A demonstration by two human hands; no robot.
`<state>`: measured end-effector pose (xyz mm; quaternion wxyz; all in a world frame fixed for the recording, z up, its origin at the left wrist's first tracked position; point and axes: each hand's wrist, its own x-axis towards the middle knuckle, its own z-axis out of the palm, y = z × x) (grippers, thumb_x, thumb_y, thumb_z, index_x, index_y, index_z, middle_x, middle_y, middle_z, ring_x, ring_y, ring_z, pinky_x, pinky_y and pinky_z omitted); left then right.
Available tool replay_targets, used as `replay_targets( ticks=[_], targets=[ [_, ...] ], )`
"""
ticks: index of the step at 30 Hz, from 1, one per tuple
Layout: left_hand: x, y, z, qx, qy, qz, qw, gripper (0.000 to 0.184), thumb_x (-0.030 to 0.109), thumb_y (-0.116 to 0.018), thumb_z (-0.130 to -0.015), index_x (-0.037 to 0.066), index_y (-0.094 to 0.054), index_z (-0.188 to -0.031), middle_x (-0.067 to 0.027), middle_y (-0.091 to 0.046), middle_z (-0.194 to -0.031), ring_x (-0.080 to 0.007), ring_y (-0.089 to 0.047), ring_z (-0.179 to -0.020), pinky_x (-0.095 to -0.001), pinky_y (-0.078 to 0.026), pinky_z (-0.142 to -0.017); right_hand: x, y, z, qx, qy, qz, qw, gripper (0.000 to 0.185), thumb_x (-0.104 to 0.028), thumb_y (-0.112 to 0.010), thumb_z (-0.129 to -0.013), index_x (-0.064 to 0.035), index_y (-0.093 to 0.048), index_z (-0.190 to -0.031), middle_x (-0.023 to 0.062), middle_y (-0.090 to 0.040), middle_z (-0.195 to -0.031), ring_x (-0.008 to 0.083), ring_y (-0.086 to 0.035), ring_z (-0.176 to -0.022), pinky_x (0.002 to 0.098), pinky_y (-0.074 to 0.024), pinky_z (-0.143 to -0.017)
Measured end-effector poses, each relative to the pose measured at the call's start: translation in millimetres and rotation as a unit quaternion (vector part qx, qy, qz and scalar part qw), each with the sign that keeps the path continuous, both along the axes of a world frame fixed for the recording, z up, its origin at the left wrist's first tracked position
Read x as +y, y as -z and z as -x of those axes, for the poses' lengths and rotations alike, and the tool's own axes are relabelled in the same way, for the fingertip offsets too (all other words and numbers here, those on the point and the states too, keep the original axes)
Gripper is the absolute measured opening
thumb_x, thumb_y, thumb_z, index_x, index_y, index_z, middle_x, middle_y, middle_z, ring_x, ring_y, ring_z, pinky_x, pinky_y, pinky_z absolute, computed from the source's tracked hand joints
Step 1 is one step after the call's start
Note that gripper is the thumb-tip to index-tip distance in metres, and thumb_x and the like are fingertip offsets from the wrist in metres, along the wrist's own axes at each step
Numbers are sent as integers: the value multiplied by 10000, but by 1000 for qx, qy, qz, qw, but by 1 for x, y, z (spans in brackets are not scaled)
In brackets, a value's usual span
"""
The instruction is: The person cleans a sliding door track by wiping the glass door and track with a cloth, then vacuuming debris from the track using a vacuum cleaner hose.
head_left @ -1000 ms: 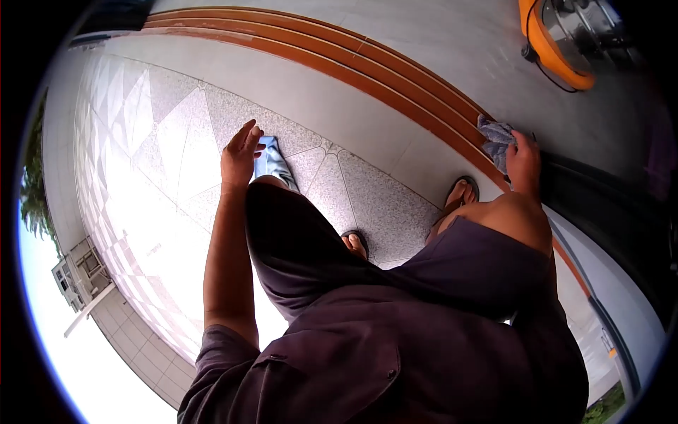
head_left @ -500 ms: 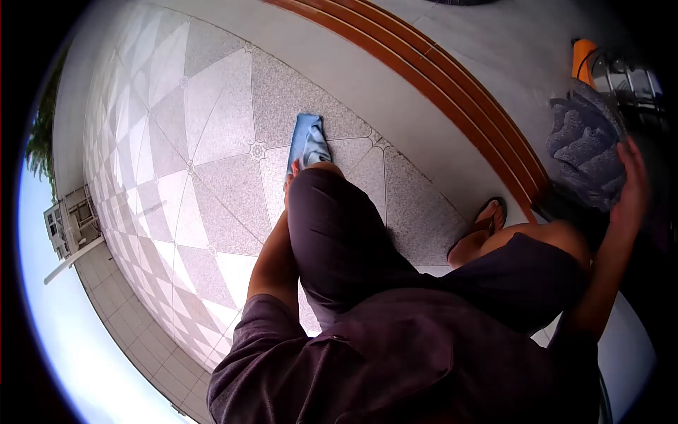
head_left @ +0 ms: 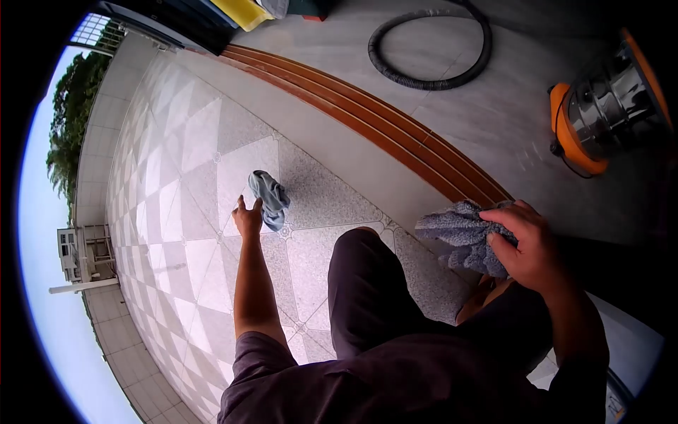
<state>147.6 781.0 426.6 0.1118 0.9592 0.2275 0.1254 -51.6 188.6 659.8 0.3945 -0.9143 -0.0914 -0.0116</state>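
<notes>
A fluffy grey cloth [head_left: 466, 237] is gripped by my right hand [head_left: 526, 244], its folds spreading out to the left over the tiled floor. On the other side, my left hand [head_left: 248, 218] reaches forward with its fingers apart. Just beyond those fingers is a crumpled light blue cloth [head_left: 270, 198], over the patterned tiles; whether a fingertip touches it I cannot tell.
Brown door tracks [head_left: 367, 113] run diagonally beside the tiled floor [head_left: 191, 212]. Past them lie a black coiled hose [head_left: 431, 83] and an orange and steel vacuum cleaner [head_left: 607, 106]. A yellow object [head_left: 244, 11] is at the top.
The blue cloth, earlier stretched out near my left knee, is now crumpled farther left, with my left hand extended behind it. My right hand and the grey cloth have come in over my right leg.
</notes>
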Motion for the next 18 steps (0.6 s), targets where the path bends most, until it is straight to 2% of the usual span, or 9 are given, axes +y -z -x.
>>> replay_targets(
  ticks=[1, 2, 3, 5, 8, 10, 12, 14, 18],
  targets=[
    [0, -6, -5, -23, 34, -10, 999, 710, 436, -784, -879, 51, -587, -1441, -294, -621, -1264, -448, -593, -1201, -474, -492, -1010, -2, 4, -1, 19, -8, 0, 1000, 302, 28, -680, -853, 23, -691, -1154, 176, -717, -1014, 344, -669, -970, 423, -538, -875],
    [-9, -6, -10, -52, 54, -2, 997, 693, 402, -758, -923, 20, -558, -1465, -266, -649, -1275, -395, -649, -1136, -440, -516, -970, -4, 8, -4, 32, -16, 1, 999, 300, 22, -682, -851, 20, -692, -1150, 174, -718, -1007, 343, -669, -967, 426, -539, -872],
    [-25, -6, -14, -35, 66, 167, 983, 665, 391, -729, -960, 26, -545, -1484, -219, -655, -1286, -340, -666, -1098, -413, -539, -926, -4, 14, -7, 24, -26, 12, 999, 272, -15, -685, -859, 13, -697, -1129, 169, -721, -1000, 342, -671, -973, 436, -544, -883],
    [-118, -39, 7, -11, 45, 489, 871, 613, 345, -670, -1028, 0, -512, -1510, -143, -679, -1276, -230, -694, -1014, -360, -577, -839, -5, 9, -15, 11, -51, 56, 997, 262, -39, -687, -864, 5, -701, -1121, 159, -724, -995, 339, -671, -973, 440, -546, -885],
    [-252, -79, 57, 66, 142, 628, 762, 659, 377, -646, -1042, -27, -464, -1530, -183, -652, -1350, -299, -671, -1176, -413, -555, -983, -8, 17, -29, 9, -84, 86, 993, 262, -80, -696, -861, -19, -712, -1115, 140, -730, -1002, 326, -669, -984, 445, -546, -891],
    [-319, -95, 92, 117, 263, 641, 712, 759, 432, -642, -1039, -9, -362, -1591, -207, -549, -1478, -315, -623, -1260, -423, -524, -1037, -13, 31, -39, 11, -110, 89, 990, 259, -80, -695, -856, -31, -717, -1109, 129, -731, -1014, 320, -666, -997, 441, -546, -887],
    [-346, -116, 114, 61, 521, 369, 767, 813, 389, -697, -1005, 102, -276, -1639, -239, -440, -1546, -360, -605, -1280, -440, -494, -1078, -17, 43, -50, 47, -149, 106, 982, 248, -90, -675, -864, -41, -723, -1103, 120, -732, -1033, 317, -659, -1024, 443, -538, -904],
    [-346, -116, 109, 2, 637, 289, 715, 801, 363, -740, -973, 113, -332, -1616, -228, -412, -1568, -378, -645, -1208, -442, -512, -1055, -19, 60, -64, 86, -182, 124, 972, 241, -96, -652, -871, -51, -727, -1096, 115, -733, -1054, 318, -651, -1051, 444, -529, -924],
    [-320, -91, 130, 217, 472, 245, 819, 665, 368, -722, -985, 103, -470, -1541, -171, -615, -1374, -313, -716, -1041, -389, -564, -929, -37, 160, -84, 167, -229, 180, 942, 246, -93, -610, -874, -62, -731, -1085, 126, -733, -1083, 332, -638, -1098, 452, -510, -968]
  ],
)
